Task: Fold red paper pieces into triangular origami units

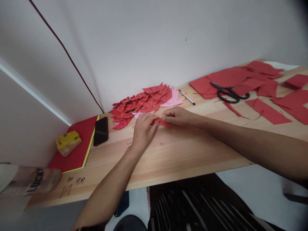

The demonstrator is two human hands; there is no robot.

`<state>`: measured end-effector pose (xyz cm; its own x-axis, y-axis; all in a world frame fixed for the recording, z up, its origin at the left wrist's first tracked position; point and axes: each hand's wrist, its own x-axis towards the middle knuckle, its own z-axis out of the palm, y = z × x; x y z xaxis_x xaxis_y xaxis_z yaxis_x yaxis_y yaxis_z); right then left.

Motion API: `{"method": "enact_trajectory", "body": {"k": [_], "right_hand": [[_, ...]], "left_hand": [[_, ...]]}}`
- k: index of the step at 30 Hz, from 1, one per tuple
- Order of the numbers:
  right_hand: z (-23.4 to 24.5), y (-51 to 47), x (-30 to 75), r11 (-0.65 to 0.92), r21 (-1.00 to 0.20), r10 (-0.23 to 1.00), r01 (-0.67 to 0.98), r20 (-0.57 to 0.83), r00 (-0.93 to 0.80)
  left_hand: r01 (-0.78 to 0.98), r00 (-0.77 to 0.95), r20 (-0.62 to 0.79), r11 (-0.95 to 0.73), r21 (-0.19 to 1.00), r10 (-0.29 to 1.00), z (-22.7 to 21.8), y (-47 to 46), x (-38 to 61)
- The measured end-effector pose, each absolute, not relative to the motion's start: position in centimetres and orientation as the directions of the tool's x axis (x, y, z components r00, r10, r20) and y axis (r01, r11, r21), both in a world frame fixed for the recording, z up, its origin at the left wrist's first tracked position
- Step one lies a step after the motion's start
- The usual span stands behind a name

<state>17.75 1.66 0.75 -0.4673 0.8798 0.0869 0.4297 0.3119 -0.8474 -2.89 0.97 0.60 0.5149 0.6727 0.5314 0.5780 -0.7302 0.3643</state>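
Between my two hands is a small piece of red paper point(164, 124), just above or on the wooden table; the fingers cover much of it. My left hand point(143, 127) pinches its left side with thumb and fingers. On its right side, my right hand point(175, 116) has the thumb pressed against curled fingers. Just behind the hands lies a heap of folded red paper pieces point(146, 100). Some folded pink paper pieces point(174, 98) show at the heap's right end and under it.
Black-handled scissors point(228, 93) lie by red paper sheets point(240, 77) at the right. A pen point(187, 97) is behind my right hand. At the left are a phone point(101, 131), a red board point(80, 141), a yellow packet point(68, 142) and a clear bottle point(29, 179).
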Motion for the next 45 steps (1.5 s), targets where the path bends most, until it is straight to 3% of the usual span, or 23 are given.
{"method": "enact_trajectory", "body": {"k": [9, 21, 28, 33, 45], "right_hand": [[0.8, 1.7, 17.8, 0.340, -0.874, 0.847, 0.346, 0.125, -0.517], [0.2, 1.5, 17.4, 0.326, -0.903, 0.846, 0.280, 0.146, -0.513], [-0.4, 1.7, 17.4, 0.335, -0.899, 0.879, 0.284, 0.189, -0.438], [-0.8, 1.8, 17.2, 0.281, -0.935, 0.893, 0.216, 0.172, -0.415], [-1.1, 2.0, 17.2, 0.353, -0.920, 0.873, 0.170, 0.259, -0.413]], "left_hand": [[0.639, 0.468, 0.481, -0.660, 0.395, 0.741, 0.4, 0.8, -3.1], [0.643, 0.528, 0.569, -0.735, 0.217, 0.630, -0.2, 0.7, -3.1], [0.630, 0.461, 0.549, -0.693, 0.350, 0.697, -0.1, 0.2, -2.6], [0.584, 0.412, 0.446, -0.606, 0.540, 0.795, 0.4, -0.1, -2.2], [0.484, 0.380, 0.244, -0.417, 0.769, 0.892, 0.8, -0.2, -2.0]]}}
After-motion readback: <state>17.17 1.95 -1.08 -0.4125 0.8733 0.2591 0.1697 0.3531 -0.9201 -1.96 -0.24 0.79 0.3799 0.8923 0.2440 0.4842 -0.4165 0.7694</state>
